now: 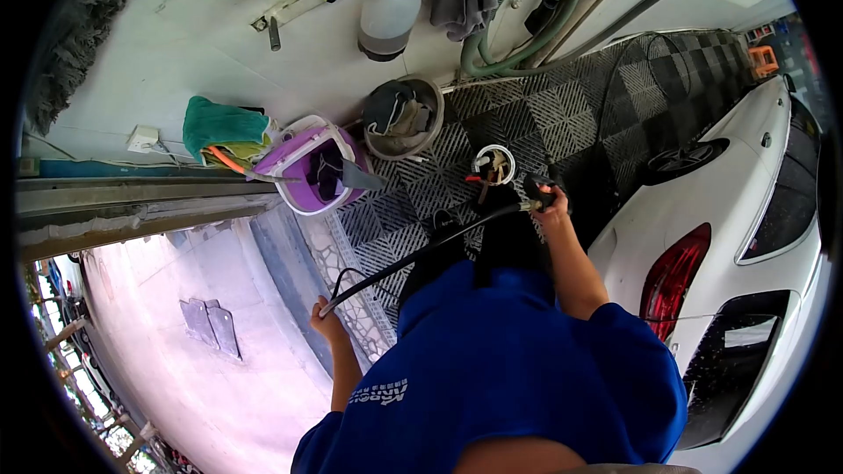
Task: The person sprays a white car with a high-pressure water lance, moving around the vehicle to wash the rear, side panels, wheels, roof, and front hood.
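Shirt lettering (380, 392) illegible. Right grip (552, 204) clenched on gun (533, 184), left grip (327, 321) on hose (421, 253). Pail (511, 167) left of right grip, car (733, 193) right.

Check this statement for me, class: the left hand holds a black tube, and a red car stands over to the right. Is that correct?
Not quite: the car over to the right is white, not red, as the head view shows. The left hand does hold a black tube.
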Tool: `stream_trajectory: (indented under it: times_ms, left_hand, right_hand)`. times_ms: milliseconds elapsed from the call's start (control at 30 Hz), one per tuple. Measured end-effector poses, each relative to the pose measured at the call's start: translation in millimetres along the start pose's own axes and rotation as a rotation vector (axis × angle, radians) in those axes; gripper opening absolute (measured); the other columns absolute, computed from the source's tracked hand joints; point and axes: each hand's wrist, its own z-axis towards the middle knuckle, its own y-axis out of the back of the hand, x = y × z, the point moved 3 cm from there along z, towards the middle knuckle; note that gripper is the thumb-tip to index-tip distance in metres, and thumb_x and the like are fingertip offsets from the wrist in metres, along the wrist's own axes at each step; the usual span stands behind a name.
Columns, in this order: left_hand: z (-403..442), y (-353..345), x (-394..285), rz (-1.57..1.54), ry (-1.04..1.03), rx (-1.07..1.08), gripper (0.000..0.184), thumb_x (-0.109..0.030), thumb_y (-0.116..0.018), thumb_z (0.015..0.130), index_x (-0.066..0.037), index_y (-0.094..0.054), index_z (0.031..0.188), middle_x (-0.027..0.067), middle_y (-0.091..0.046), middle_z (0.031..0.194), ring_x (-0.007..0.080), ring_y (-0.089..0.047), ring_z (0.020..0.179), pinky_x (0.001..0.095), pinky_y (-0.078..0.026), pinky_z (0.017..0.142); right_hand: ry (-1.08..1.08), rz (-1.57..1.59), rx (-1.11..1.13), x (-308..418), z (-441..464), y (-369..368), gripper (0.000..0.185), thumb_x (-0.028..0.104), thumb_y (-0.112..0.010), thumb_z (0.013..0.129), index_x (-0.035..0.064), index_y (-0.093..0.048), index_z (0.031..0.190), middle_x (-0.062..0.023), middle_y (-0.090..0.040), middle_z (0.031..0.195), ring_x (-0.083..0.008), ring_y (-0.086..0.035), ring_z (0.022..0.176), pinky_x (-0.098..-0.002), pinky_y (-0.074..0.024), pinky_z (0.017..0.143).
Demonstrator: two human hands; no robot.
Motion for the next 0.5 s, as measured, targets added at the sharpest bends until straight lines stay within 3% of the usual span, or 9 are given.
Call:
stream_trajectory:
  times_ms: [67,100,233,300,333,400,467,500]
  left_hand:
    - [-3.4,-15.6,-10.9,-0.055,-0.009,0.023,0.039,-0.020,-0.060,0.096,-0.006,-0.049,0.061,-0.0037,-0.041,0.061,0.0075,-0.033,0.060,0.0284,-0.025,0.054]
    - [-2.7,-22.3,-13.2,-0.103,-0.031,0.020,0.042,-0.020,-0.062,0.095,-0.007,-0.047,0.059,-0.0051,-0.038,0.060,0.0067,-0.030,0.058,0.0284,-0.023,0.052]
    - [9.7,-44.5,-9.0,-0.084,-0.122,0.076,0.051,-0.022,-0.061,0.095,-0.008,-0.035,0.054,-0.0071,-0.028,0.056,0.0066,-0.022,0.058,0.0309,-0.017,0.050]
    - [13.7,-54.0,-11.7,-0.075,-0.143,0.102,0.051,-0.022,-0.062,0.095,-0.007,-0.034,0.054,-0.0065,-0.027,0.056,0.0070,-0.022,0.058,0.0315,-0.017,0.050]
    - [14.5,-58.2,-14.0,-0.058,-0.159,0.116,0.052,-0.022,-0.062,0.094,-0.006,-0.033,0.054,-0.0058,-0.026,0.055,0.0075,-0.022,0.057,0.0320,-0.016,0.050]
    - [22.8,-60.7,-6.8,0.016,-0.208,0.156,0.049,-0.021,-0.064,0.093,-0.004,-0.037,0.055,-0.0040,-0.029,0.054,0.0084,-0.024,0.056,0.0327,-0.018,0.049]
    - [36.6,-60.4,-5.6,0.093,-0.297,0.217,0.041,-0.019,-0.066,0.090,0.001,-0.047,0.059,0.0004,-0.035,0.052,0.0103,-0.030,0.055,0.0336,-0.023,0.047]
    - [48.6,-64.6,-10.1,0.092,-0.347,0.271,0.036,-0.017,-0.066,0.089,0.003,-0.053,0.063,0.0030,-0.039,0.052,0.0113,-0.034,0.054,0.0339,-0.027,0.047]
  right_hand:
    - [0.022,-0.118,-0.054,24.8,18.9,24.8,0.031,0.037,-0.048,0.091,0.0125,-0.063,0.078,-0.0036,-0.069,0.088,-0.0254,-0.062,0.094,-0.0447,-0.0456,0.091]
    - [-0.029,-0.034,0.037,46.8,61.7,54.1,0.030,0.039,-0.049,0.090,0.0137,-0.064,0.085,-0.0032,-0.070,0.094,-0.0255,-0.062,0.094,-0.0454,-0.0452,0.091]
    - [0.087,-0.022,0.010,74.8,27.6,75.2,0.028,0.040,-0.050,0.090,0.0153,-0.064,0.086,-0.0034,-0.070,0.097,-0.0257,-0.061,0.095,-0.0463,-0.0446,0.091]
    - [-0.051,0.080,0.262,90.6,33.8,102.3,0.030,0.042,-0.049,0.091,0.0163,-0.065,0.089,-0.0040,-0.069,0.101,-0.0276,-0.061,0.100,-0.0478,-0.0441,0.093]
    - [-0.039,0.093,0.261,87.5,20.6,100.1,0.030,0.042,-0.049,0.091,0.0163,-0.065,0.089,-0.0040,-0.069,0.101,-0.0276,-0.061,0.100,-0.0478,-0.0441,0.093]
    - [0.162,-0.052,-0.165,80.8,-3.4,110.8,0.032,0.045,-0.048,0.091,0.0173,-0.065,0.094,-0.0053,-0.068,0.105,-0.0297,-0.060,0.102,-0.0501,-0.0431,0.095]
    - [0.017,0.155,0.045,100.1,78.4,191.7,0.033,0.045,-0.050,0.090,0.0173,-0.064,0.100,-0.0075,-0.066,0.106,-0.0306,-0.059,0.099,-0.0520,-0.0472,0.090]
    - [0.081,0.176,-0.056,91.5,59.0,188.0,0.032,0.045,-0.050,0.091,0.0168,-0.064,0.096,-0.0070,-0.066,0.101,-0.0304,-0.060,0.097,-0.0513,-0.0494,0.085]
